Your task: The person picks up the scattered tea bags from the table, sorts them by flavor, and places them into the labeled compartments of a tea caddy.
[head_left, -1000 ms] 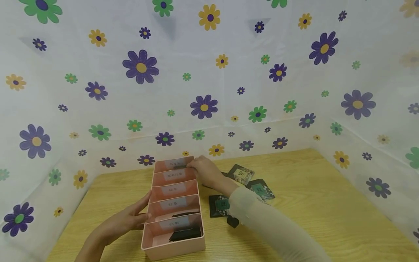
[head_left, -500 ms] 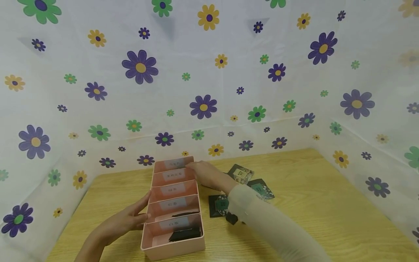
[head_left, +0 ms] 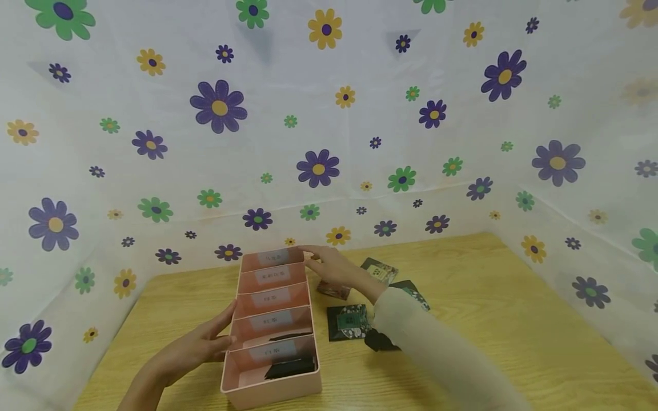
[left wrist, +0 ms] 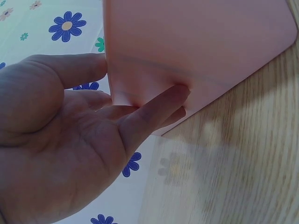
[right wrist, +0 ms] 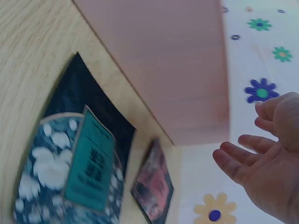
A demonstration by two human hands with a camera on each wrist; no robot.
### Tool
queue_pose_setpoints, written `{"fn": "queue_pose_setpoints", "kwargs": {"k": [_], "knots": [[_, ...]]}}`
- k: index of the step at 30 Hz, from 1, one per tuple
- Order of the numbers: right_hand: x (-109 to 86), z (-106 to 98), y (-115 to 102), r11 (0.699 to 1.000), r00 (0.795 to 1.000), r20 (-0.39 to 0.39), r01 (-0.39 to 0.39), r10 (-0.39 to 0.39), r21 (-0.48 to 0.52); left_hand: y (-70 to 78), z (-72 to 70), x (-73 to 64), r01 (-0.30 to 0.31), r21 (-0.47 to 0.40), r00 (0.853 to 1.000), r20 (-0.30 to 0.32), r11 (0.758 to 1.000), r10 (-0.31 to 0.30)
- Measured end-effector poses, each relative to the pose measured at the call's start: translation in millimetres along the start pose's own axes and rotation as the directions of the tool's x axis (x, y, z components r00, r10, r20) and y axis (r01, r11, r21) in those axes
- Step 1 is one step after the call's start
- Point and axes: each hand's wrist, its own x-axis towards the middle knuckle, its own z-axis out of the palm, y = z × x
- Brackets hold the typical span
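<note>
A long pink box (head_left: 271, 394) with several labelled compartments stands lengthwise on the table. Dark sachets (head_left: 292, 367) lie in its nearest compartment, and a thin dark edge shows in the one behind. My left hand (head_left: 189, 349) rests against the box's left side; in the left wrist view its fingertips press the pink wall (left wrist: 201, 42) and the thumb touches the rim. At the far right corner my right hand (head_left: 336, 267) hovers by the rim with loose fingers, holding nothing. Below it lie a pink-printed sachet (right wrist: 154, 186) and a green-labelled sachet (right wrist: 93, 163).
Right of the box, a green-labelled sachet (head_left: 336, 323) and a yellow-labelled sachet (head_left: 379, 270) lie on the wooden table (head_left: 514, 319). A further sachet (head_left: 413, 290) is partly behind the right sleeve (head_left: 437, 342). A flower-print sheet (head_left: 354, 131) surrounds the table.
The dark item that my right hand had in the farthest compartment no longer shows. That hand has loosened and moved slightly right, uncovering the pink-printed sachet. My left hand stays put.
</note>
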Motion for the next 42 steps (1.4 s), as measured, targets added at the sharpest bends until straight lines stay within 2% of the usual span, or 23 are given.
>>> {"fn": "queue_pose_setpoints", "kwargs": {"k": [3,7,13,17,23,31,36,42], "knots": [[-11.3,-13,0,1.000,0.999,-0.049,-0.011,0.013,0.029,-0.3,-0.1,0.5,0.001,-0.005,1.000,0.002,1.000,-0.001],[-28.7,-27,2,0.994,0.991,-0.109,-0.066,0.075,0.084,-1.1,-0.7,0.2,-0.001,-0.007,1.000,0.003,1.000,0.001],[-59.3,-31,9,0.970,0.958,-0.175,-0.208,0.228,0.128,-1.2,-1.7,-0.3,-0.009,0.009,1.000,-0.008,1.000,0.009],[-81.9,-32,5,0.957,0.941,-0.182,-0.274,0.286,0.091,0.6,-2.0,-0.1,-0.003,0.011,1.000,-0.008,1.000,0.003],[-111.7,-31,-1,0.948,0.934,-0.162,-0.318,0.319,0.031,4.3,-3.1,0.0,0.017,0.014,1.000,-0.013,1.000,-0.016],[-135.6,-19,-3,0.928,0.916,-0.150,-0.369,0.373,0.056,5.8,-1.6,1.0,0.016,0.020,1.000,-0.001,1.000,-0.016],[-139.3,-6,-3,0.938,0.928,-0.143,-0.345,0.344,0.019,4.0,-1.2,1.9,0.015,0.016,1.000,-0.003,1.000,-0.015],[-131.4,11,-2,0.945,0.949,-0.090,-0.311,0.303,-0.099,2.8,0.4,2.2,0.038,0.009,0.999,0.000,0.999,-0.038]]}}
